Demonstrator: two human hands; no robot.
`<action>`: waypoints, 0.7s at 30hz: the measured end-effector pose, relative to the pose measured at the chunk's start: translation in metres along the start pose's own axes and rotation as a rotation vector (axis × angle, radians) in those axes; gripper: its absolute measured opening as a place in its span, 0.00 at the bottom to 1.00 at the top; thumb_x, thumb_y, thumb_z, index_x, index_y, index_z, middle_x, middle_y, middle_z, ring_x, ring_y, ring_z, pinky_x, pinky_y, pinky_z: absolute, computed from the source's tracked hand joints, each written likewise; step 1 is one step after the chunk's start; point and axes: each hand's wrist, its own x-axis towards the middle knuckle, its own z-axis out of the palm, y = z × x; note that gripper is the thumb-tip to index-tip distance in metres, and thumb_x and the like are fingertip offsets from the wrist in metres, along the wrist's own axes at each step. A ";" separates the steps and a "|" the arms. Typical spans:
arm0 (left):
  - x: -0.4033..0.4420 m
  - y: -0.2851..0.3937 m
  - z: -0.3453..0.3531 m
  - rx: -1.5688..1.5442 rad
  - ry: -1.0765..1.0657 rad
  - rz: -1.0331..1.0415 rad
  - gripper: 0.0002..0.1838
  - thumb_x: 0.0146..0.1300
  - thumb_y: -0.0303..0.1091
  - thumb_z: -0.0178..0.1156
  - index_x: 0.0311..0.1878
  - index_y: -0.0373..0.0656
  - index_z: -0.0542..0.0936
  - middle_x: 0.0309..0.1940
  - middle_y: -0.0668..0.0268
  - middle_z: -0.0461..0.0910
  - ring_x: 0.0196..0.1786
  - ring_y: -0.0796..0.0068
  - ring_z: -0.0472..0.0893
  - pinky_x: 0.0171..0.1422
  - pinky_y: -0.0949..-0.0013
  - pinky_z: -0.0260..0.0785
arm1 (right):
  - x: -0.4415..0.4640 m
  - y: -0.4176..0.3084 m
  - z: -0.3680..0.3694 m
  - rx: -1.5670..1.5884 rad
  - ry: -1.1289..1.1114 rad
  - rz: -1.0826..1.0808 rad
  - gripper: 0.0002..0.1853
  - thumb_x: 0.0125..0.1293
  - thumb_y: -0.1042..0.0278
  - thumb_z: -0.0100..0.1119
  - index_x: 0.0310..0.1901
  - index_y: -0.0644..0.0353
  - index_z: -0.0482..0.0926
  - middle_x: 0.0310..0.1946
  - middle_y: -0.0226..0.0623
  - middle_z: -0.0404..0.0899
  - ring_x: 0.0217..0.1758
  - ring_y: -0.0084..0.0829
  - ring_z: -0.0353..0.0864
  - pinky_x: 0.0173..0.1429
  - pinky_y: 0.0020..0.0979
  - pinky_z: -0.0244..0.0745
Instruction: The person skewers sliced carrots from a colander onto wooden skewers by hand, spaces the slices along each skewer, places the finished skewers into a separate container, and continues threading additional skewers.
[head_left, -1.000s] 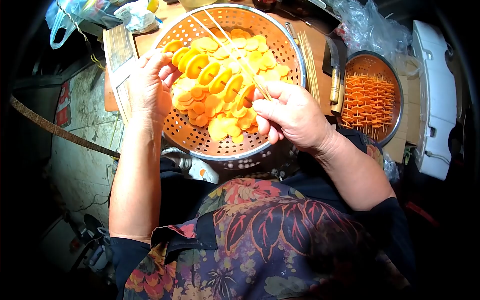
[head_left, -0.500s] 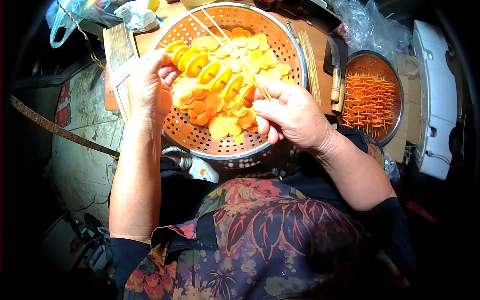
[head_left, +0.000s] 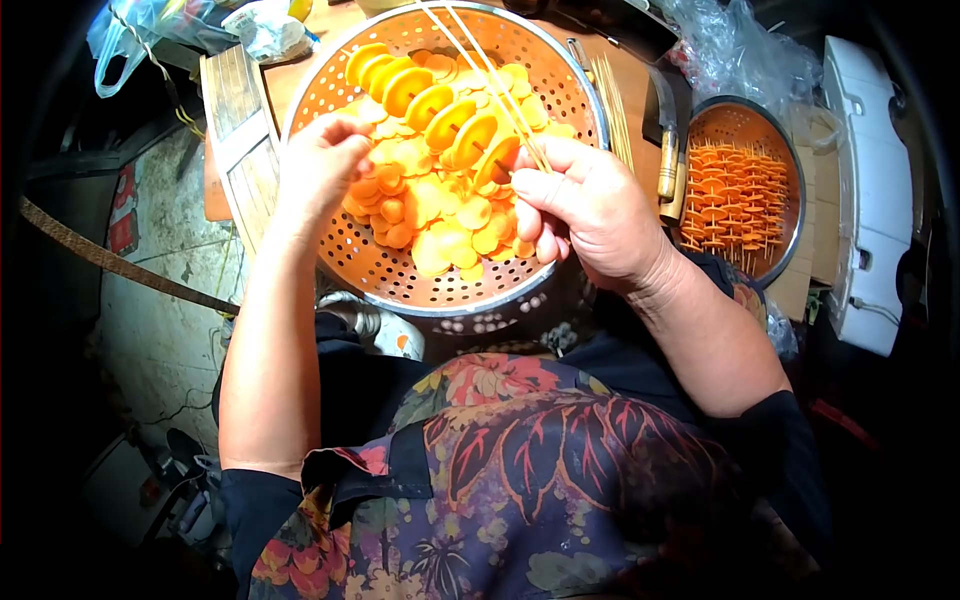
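Observation:
A skewer of round orange slices (head_left: 428, 107) slants over the large perforated metal colander (head_left: 345, 262), spaced along its length. My right hand (head_left: 590, 205) grips its lower right end, together with two bare sticks (head_left: 478, 68) that point up and left. My left hand (head_left: 330, 165) is at the colander's left side, apart from the skewer, its thumb and fingers curled close together; whether something small is between them I cannot make out. Loose orange slices (head_left: 440, 215) lie heaped in the colander beneath both hands.
A smaller colander (head_left: 795, 215) at the right holds filled skewers (head_left: 735, 200). Between the colanders lie bare sticks (head_left: 612, 110) and a knife (head_left: 668, 150). A wooden board (head_left: 240, 130) is at the left, plastic bags (head_left: 745, 65) at the back right, a white box (head_left: 868, 200) at far right.
My left hand has let go of the skewer's upper left end and sits slightly lower. The skewer and the bare sticks have shifted to the right and tilted in my right hand.

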 end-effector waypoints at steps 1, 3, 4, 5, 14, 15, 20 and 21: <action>0.000 -0.004 0.006 0.167 -0.059 0.001 0.04 0.61 0.24 0.57 0.39 0.39 0.79 0.26 0.71 0.77 0.25 0.82 0.74 0.32 0.78 0.69 | 0.000 0.000 0.000 -0.002 0.002 -0.003 0.08 0.70 0.68 0.49 0.42 0.63 0.72 0.21 0.29 0.75 0.16 0.14 0.70 0.21 0.13 0.66; -0.005 -0.008 0.015 0.374 -0.181 -0.043 0.07 0.58 0.26 0.60 0.40 0.38 0.79 0.28 0.69 0.79 0.27 0.81 0.76 0.35 0.76 0.71 | 0.000 -0.001 -0.001 -0.003 0.005 -0.007 0.08 0.69 0.68 0.49 0.42 0.64 0.72 0.21 0.29 0.75 0.16 0.14 0.70 0.21 0.13 0.66; -0.007 -0.012 0.021 0.513 -0.216 0.000 0.09 0.57 0.26 0.61 0.41 0.37 0.80 0.29 0.68 0.80 0.28 0.81 0.77 0.36 0.75 0.72 | 0.000 -0.001 -0.002 -0.009 0.005 -0.011 0.08 0.69 0.68 0.49 0.40 0.64 0.72 0.22 0.30 0.76 0.17 0.14 0.71 0.22 0.14 0.67; -0.015 -0.002 0.027 0.559 -0.250 -0.048 0.11 0.55 0.27 0.62 0.42 0.37 0.80 0.30 0.66 0.81 0.29 0.79 0.78 0.37 0.74 0.72 | -0.001 -0.001 -0.003 -0.015 0.005 -0.016 0.08 0.68 0.67 0.49 0.39 0.63 0.73 0.22 0.31 0.76 0.18 0.15 0.73 0.22 0.15 0.68; -0.028 -0.009 0.041 0.919 -0.236 0.219 0.12 0.47 0.29 0.66 0.38 0.39 0.82 0.30 0.58 0.81 0.37 0.65 0.81 0.43 0.67 0.72 | -0.004 -0.001 -0.006 0.001 0.005 -0.017 0.08 0.68 0.67 0.50 0.39 0.63 0.73 0.22 0.31 0.77 0.17 0.14 0.73 0.21 0.15 0.66; -0.028 -0.007 0.040 0.919 -0.236 0.219 0.12 0.47 0.29 0.66 0.38 0.39 0.82 0.30 0.58 0.81 0.37 0.65 0.81 0.43 0.67 0.72 | -0.004 0.000 -0.006 0.001 0.005 -0.016 0.08 0.68 0.67 0.50 0.39 0.63 0.73 0.22 0.31 0.77 0.17 0.14 0.73 0.21 0.15 0.66; -0.021 -0.004 0.026 0.854 -0.312 0.019 0.05 0.48 0.27 0.63 0.30 0.38 0.82 0.26 0.58 0.81 0.32 0.65 0.81 0.39 0.66 0.72 | -0.004 -0.001 -0.007 -0.009 0.007 -0.028 0.08 0.67 0.68 0.50 0.39 0.64 0.74 0.22 0.32 0.77 0.17 0.15 0.73 0.21 0.15 0.66; -0.018 -0.002 0.023 0.802 -0.273 -0.019 0.04 0.51 0.27 0.61 0.30 0.39 0.81 0.24 0.63 0.80 0.29 0.71 0.79 0.36 0.68 0.71 | -0.004 -0.002 -0.007 -0.009 0.009 -0.028 0.08 0.67 0.68 0.50 0.39 0.64 0.74 0.22 0.32 0.77 0.17 0.15 0.73 0.21 0.15 0.66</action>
